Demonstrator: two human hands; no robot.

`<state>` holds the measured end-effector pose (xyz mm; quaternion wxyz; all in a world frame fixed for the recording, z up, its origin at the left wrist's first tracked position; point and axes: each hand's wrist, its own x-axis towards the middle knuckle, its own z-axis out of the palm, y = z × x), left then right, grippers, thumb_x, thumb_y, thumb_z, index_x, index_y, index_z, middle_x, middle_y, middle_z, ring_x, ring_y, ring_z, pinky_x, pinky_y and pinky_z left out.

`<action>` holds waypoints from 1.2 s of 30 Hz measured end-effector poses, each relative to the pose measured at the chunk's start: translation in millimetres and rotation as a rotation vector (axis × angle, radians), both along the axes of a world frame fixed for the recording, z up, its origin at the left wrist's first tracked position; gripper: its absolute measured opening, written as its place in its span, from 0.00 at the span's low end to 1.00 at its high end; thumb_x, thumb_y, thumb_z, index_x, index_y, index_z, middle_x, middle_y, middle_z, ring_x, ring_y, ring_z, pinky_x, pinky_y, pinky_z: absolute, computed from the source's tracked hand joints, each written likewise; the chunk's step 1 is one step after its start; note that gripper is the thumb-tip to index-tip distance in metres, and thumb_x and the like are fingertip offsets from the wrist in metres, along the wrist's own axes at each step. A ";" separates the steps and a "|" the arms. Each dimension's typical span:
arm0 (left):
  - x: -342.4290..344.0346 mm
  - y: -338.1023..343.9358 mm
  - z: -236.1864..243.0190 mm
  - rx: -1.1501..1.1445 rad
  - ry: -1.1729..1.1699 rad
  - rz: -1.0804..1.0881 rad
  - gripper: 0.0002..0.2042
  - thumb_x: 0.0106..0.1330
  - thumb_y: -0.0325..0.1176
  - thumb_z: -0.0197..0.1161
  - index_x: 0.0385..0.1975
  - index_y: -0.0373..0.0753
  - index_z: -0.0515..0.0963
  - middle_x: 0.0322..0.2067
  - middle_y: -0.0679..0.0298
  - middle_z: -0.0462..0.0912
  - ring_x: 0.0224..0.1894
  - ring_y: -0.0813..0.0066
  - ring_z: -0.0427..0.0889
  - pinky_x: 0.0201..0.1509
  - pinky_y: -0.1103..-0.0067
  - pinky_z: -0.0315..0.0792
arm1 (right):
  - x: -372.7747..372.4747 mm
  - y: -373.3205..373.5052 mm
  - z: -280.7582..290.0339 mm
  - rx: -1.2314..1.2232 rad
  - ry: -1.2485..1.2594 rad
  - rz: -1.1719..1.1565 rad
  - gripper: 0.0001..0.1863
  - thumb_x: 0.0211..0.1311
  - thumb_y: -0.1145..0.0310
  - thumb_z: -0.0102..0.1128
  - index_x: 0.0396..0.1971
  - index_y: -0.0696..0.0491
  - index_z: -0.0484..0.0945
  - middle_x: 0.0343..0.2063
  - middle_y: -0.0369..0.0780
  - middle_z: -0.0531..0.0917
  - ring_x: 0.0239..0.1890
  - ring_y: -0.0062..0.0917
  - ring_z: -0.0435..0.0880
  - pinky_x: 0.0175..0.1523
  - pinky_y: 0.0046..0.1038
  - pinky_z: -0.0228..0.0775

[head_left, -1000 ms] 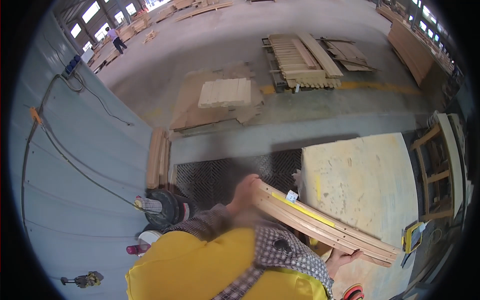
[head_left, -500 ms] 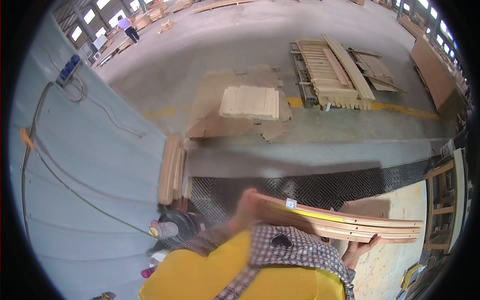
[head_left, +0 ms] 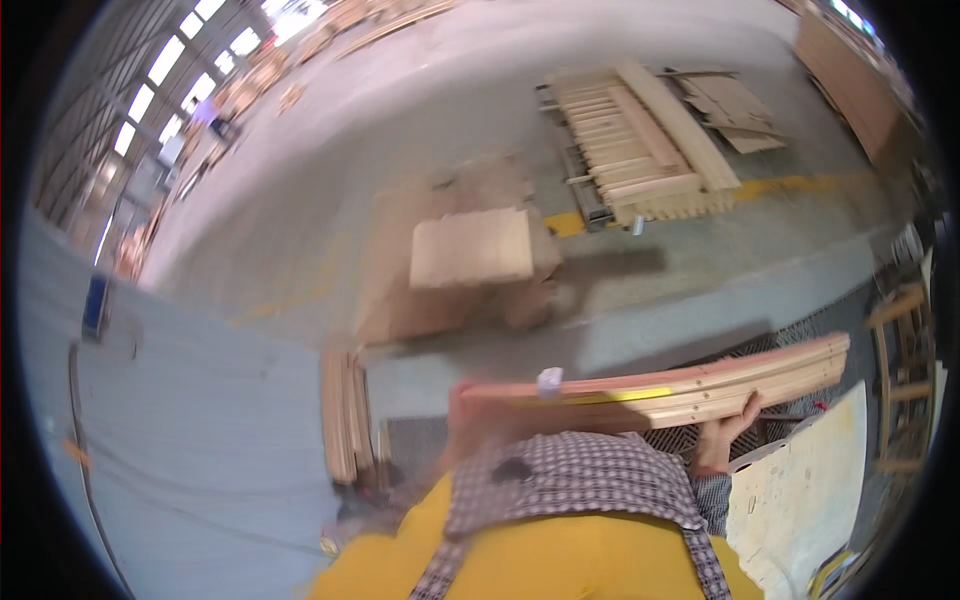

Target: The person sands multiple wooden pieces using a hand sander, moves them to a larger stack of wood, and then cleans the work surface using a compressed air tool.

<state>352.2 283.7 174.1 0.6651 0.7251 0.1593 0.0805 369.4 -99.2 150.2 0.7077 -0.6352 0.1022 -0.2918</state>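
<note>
Yeah so you've got a blurry pale board stack point(head_left: 472, 248) near the right edge of some brown cardboard point(head_left: 395, 318), a long plank point(head_left: 680, 128) along a slat pile's right edge, plus timber lengths point(head_left: 345, 415) by the blue-grey wall point(head_left: 200, 420).

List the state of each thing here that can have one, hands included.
Left hand: at bundle's left end, blurred, grip unclear
Right hand: gripping bundle's lower edge near right end
Bundle of wooden strips: held up before the body
Light boards: piled on cardboard
Timber lengths: standing beside the wall
</note>
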 end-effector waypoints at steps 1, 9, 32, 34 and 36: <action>9.9 3.0 -9.0 -0.003 -0.038 0.029 0.20 0.69 0.48 0.50 0.51 0.38 0.66 0.42 0.62 0.72 0.46 0.74 0.68 0.53 0.79 0.64 | 23.3 -1.0 -0.7 0.034 0.005 0.038 0.51 0.48 0.70 0.70 0.64 0.50 0.39 0.60 0.49 0.59 0.62 0.36 0.62 0.68 0.39 0.54; 120.9 -6.5 -42.9 -0.121 0.033 0.128 0.22 0.64 0.50 0.56 0.48 0.39 0.69 0.40 0.64 0.71 0.43 0.76 0.68 0.51 0.81 0.63 | 190.8 -27.8 -7.1 1.109 -0.113 0.212 0.34 0.60 0.48 0.51 0.58 0.57 0.63 0.53 0.50 0.72 0.54 0.42 0.72 0.60 0.41 0.65; 547.1 -132.6 -81.2 -0.150 0.150 -0.155 0.17 0.68 0.40 0.52 0.51 0.36 0.66 0.42 0.61 0.73 0.43 0.76 0.72 0.48 0.80 0.69 | 541.9 -171.6 -54.0 1.039 -0.101 0.072 0.32 0.59 0.47 0.50 0.56 0.56 0.65 0.50 0.45 0.75 0.53 0.38 0.73 0.60 0.44 0.64; 571.2 -161.2 -88.7 -0.122 0.166 -0.118 0.18 0.66 0.40 0.53 0.51 0.36 0.65 0.43 0.60 0.73 0.44 0.75 0.71 0.49 0.79 0.68 | 602.7 -200.6 -63.0 1.070 -0.123 0.233 0.32 0.60 0.47 0.50 0.56 0.56 0.65 0.51 0.46 0.75 0.52 0.39 0.75 0.59 0.43 0.65; 580.6 -185.1 -124.6 0.031 0.142 -0.091 0.19 0.65 0.39 0.54 0.52 0.36 0.65 0.44 0.59 0.72 0.46 0.72 0.71 0.51 0.77 0.67 | 665.0 -228.5 -61.8 0.955 -0.075 0.260 0.31 0.61 0.46 0.47 0.55 0.57 0.66 0.48 0.45 0.77 0.50 0.37 0.76 0.57 0.41 0.67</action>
